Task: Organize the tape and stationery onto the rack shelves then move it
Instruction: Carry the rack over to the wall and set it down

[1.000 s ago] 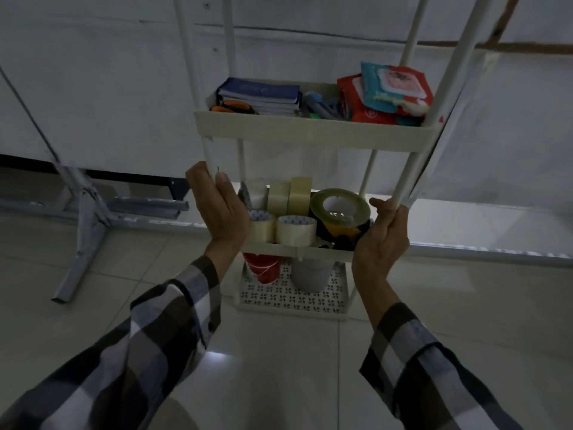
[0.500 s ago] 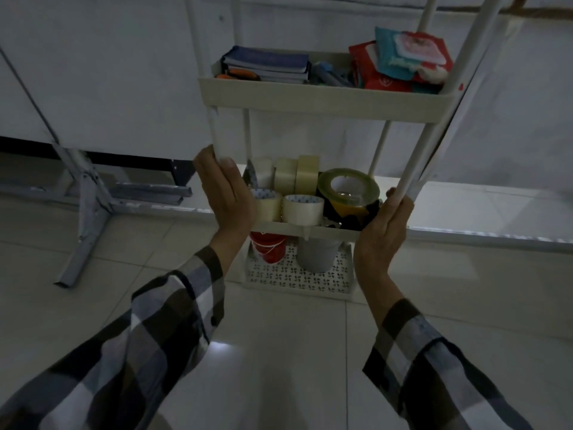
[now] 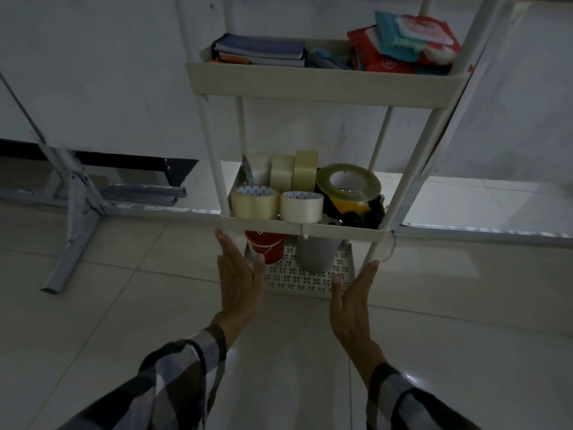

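Note:
A white three-tier rack (image 3: 313, 85) stands on the floor against the wall. Its upper shelf holds notebooks (image 3: 260, 51), pens and red and teal packets (image 3: 406, 41). Several tape rolls (image 3: 279, 193) fill the middle shelf (image 3: 304, 228), among them a large green-yellow roll (image 3: 348, 186). A red cup (image 3: 266, 248) and a grey cup (image 3: 314, 254) sit on the perforated bottom shelf. My left hand (image 3: 238, 277) and right hand (image 3: 353, 301) are flat and open just below the middle shelf, fingertips near the front posts, holding nothing.
A grey metal table leg and foot (image 3: 77, 209) stands at the left on the tiled floor. A white wall panel runs behind the rack. A bright strip of light lies along the floor at the right.
Both hands have let go of the rack's front posts and dropped below the middle shelf, palms facing each other. The rack now stands a little farther from me.

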`<state>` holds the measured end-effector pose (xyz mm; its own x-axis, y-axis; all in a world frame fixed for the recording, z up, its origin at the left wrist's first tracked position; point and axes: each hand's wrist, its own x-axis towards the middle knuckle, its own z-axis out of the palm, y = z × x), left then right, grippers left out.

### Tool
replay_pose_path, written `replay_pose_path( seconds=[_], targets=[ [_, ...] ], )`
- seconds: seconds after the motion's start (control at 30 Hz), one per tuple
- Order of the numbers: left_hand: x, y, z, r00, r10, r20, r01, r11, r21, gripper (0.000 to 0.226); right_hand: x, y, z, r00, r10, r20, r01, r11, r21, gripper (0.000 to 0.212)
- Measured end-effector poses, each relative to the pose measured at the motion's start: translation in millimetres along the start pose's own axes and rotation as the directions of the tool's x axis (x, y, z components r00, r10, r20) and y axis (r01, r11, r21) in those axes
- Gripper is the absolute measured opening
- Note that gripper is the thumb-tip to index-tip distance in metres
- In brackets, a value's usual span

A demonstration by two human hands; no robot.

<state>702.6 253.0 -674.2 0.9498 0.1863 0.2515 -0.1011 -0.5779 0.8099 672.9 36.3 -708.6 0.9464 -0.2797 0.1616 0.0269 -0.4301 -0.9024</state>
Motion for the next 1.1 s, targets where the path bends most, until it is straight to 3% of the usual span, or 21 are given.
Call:
replay_pose_path(
  seconds=[0.3,0.53,0.67,0.97,1.1],
  targets=[
    [5.8,-6.8,5.8,1.000,0.000,0.013,-0.001,0.998,0.061,0.098,4.2,4.9,5.9,1.000,0.022,-0.020,-0.024,0.996,-0.091,0.087],
    [4.8,-16.6,3.6,0.999,0.038,0.023,-0.042,0.985,0.165,0.110,-0.8,6.3,-3.2,0.997,0.074,0.015,-0.065,0.940,-0.335,0.091],
    [-3.4,-9.6,-10.4,0.998,0.059,0.011,-0.060,0.978,0.201,0.102,-3.3,-2.6,-16.9,0.996,0.080,0.034,-0.061,0.919,-0.390,0.088],
    [4.6,64.1,-80.2,0.973,0.232,0.013,-0.228,0.946,0.230,0.091,25.3,-95.3,-77.2,0.996,-0.092,-0.014,0.081,0.935,-0.346,0.075],
    [24.3,106.0,-111.0,0.955,0.292,-0.056,-0.268,0.928,0.258,0.092,41.0,-145.5,-100.4,0.987,-0.161,-0.023,0.144,0.934,-0.326,0.077]
  ],
)
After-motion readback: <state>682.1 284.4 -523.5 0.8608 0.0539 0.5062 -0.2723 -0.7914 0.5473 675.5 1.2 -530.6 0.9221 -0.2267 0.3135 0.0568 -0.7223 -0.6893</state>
